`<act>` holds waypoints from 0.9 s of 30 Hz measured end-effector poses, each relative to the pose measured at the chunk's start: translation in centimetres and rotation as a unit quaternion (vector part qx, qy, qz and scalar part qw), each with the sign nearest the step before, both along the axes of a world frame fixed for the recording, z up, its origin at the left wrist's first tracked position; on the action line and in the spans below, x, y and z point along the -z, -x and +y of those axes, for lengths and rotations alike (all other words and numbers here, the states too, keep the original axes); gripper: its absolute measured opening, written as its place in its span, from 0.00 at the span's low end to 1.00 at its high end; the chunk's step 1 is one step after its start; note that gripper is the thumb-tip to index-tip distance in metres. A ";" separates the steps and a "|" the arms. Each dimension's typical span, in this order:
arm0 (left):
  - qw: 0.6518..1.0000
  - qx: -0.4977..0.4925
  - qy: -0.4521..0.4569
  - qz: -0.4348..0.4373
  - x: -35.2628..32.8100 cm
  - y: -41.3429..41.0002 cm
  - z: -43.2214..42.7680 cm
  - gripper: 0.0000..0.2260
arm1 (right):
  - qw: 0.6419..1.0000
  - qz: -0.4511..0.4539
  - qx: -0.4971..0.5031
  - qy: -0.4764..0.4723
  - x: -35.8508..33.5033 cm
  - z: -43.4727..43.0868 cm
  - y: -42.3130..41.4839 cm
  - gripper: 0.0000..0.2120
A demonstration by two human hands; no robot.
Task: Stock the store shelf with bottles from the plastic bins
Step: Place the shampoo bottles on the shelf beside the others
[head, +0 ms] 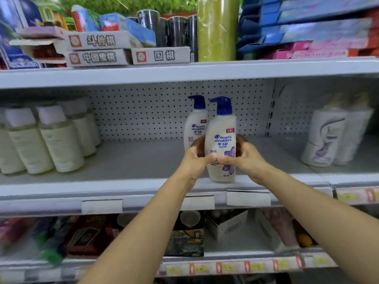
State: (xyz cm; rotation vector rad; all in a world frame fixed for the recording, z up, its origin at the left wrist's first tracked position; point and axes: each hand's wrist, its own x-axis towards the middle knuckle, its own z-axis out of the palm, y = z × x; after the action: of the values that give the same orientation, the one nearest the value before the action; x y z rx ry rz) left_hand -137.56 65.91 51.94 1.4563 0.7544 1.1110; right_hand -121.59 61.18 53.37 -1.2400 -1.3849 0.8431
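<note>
A white shampoo pump bottle point(222, 132) with a blue cap and a purple flower label stands upright at the front edge of the middle shelf point(127, 160). My left hand point(194, 158) and my right hand point(246, 158) both grip its lower body from either side, thumbs meeting across the label. A second, matching bottle point(194, 124) stands right behind it to the left. No plastic bin is in view.
Several clear-capped cream bottles point(51, 136) fill the shelf's left end, and white bottles point(332, 136) stand at the right past a divider. Board-game boxes point(98, 48) and a green roll point(217, 27) sit on the shelf above; assorted goods lie below.
</note>
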 end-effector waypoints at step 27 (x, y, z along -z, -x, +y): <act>0.987 -0.129 0.056 0.075 0.4 -5.7 6.6 0.25 | 1.000 -0.022 -0.008 0.015 1.1 3.0 -6.4 0.26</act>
State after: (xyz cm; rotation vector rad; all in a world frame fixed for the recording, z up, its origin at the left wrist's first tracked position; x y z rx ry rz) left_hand -131.91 72.53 51.50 1.3835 1.1194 1.1401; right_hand -115.18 64.22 52.25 -1.2800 -1.4235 0.8548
